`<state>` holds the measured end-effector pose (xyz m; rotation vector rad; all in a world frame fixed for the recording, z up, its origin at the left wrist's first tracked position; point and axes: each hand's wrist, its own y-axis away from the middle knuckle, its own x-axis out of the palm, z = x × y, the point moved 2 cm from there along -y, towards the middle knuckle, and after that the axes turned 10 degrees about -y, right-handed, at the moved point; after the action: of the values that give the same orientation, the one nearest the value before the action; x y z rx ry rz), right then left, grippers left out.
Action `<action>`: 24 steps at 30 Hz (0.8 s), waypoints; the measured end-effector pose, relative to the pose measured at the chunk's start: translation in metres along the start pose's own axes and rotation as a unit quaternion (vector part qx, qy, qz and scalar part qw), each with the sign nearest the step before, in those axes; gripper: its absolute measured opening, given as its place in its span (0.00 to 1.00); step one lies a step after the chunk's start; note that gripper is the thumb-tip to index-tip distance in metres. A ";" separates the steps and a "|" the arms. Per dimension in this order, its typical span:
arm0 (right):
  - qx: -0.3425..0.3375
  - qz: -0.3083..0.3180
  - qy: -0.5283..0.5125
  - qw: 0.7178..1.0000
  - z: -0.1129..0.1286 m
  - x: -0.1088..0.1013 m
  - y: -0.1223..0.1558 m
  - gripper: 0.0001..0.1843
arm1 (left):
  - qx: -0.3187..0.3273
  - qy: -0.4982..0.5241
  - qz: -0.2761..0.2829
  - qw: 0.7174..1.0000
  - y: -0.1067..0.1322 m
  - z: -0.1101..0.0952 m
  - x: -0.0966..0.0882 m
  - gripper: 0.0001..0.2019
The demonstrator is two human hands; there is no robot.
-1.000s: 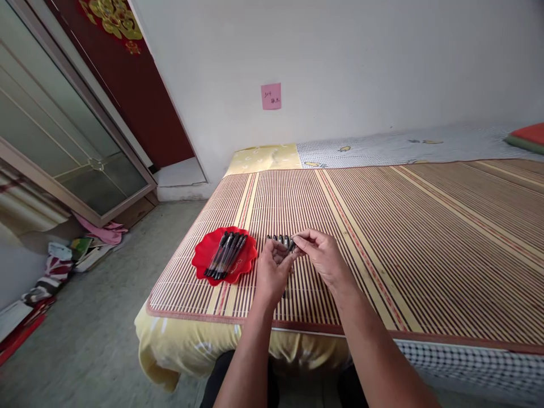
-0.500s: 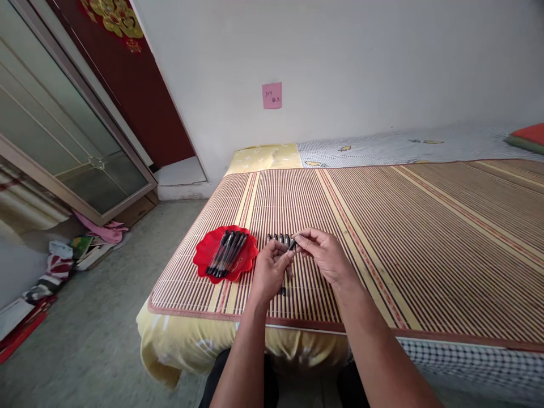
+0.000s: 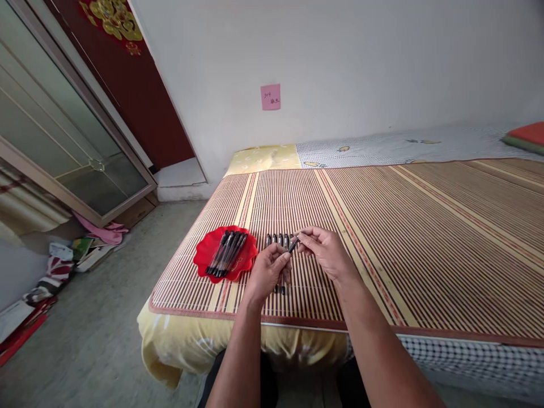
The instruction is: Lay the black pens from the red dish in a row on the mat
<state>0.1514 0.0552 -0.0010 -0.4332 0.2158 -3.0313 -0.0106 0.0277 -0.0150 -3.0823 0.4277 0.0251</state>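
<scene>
While fingers (image 3: 280,262) hold a pen (image 3: 292,246), notepaper (image 3: 271,97) reads "304".

Pink note (image 3: 271,97) on white wall (image 3: 361,68)

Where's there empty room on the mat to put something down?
The striped mat is bare right of the right hand, and behind the red plate up to the bedding. It's crowded around the left hand, the plate and the row of pens.

The left fingers (image 3: 280,262) partly hide the row of pens (image 3: 281,239).
</scene>
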 end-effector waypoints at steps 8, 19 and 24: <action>-0.016 -0.002 -0.031 0.999 0.007 0.004 0.001 0.17 | -0.013 0.019 0.005 1.000 0.001 -0.002 0.002 0.18; -0.150 -0.206 -0.122 0.959 0.024 -0.046 0.003 0.13 | -0.026 0.006 -0.045 0.999 0.004 -0.009 -0.021 0.20; -0.088 -0.119 -0.112 0.983 0.012 -0.017 0.000 0.13 | 0.003 0.061 -0.092 0.994 0.001 -0.013 -0.005 0.20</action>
<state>0.1712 0.0551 0.0060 -0.8684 0.4492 -3.1674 -0.0159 0.0275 -0.0023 -3.1133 0.1453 -0.1682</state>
